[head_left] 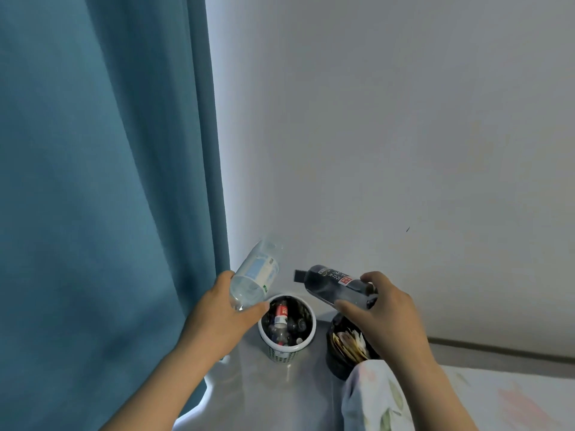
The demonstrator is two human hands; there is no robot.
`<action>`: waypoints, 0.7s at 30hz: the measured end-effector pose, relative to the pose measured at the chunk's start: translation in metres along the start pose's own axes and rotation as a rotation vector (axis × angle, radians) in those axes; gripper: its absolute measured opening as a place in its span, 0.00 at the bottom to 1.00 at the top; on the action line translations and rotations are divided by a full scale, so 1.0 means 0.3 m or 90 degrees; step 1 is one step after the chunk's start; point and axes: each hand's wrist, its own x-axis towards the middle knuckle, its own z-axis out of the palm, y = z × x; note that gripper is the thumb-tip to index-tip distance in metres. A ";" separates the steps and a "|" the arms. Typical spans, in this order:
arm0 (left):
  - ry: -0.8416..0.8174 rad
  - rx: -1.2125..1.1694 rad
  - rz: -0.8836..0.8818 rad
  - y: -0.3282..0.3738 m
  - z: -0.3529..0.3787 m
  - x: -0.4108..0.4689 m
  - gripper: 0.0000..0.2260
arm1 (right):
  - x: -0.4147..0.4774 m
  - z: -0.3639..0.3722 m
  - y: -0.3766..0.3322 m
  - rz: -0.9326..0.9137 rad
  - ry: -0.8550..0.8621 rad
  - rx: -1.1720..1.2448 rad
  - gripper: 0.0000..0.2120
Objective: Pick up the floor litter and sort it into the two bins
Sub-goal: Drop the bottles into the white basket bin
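Note:
My left hand [217,315] grips a clear plastic bottle [255,272] with a pale blue label, tilted up and to the right above the white basket bin [298,345]. That bin stands on the floor and holds several bottles, one with a red label. My right hand [382,309] grips a dark bottle [336,286] with a black cap and a red-and-white label, lying nearly level with its cap pointing left, over the gap between the two bins. The black bin [337,365] to the right holds paper-like litter and is partly hidden by my right arm.
A teal curtain [102,197] hangs at the left, down to the floor beside the white basket bin. A pale wall [389,135] fills the back. A grey skirting strip [497,349] runs along the right. Floral fabric [373,396] covers the lower right.

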 end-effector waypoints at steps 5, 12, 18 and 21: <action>-0.035 0.042 -0.040 0.021 0.122 0.202 0.26 | 0.216 0.066 0.100 0.028 -0.037 -0.028 0.24; -0.091 0.078 -0.099 -0.001 0.272 0.426 0.28 | 0.466 0.163 0.199 0.046 -0.105 -0.080 0.22; -0.154 0.116 -0.133 -0.081 0.324 0.662 0.28 | 0.638 0.299 0.230 0.086 -0.138 -0.101 0.22; -0.202 0.150 -0.153 -0.138 0.348 0.798 0.28 | 0.718 0.390 0.233 0.126 -0.151 -0.109 0.20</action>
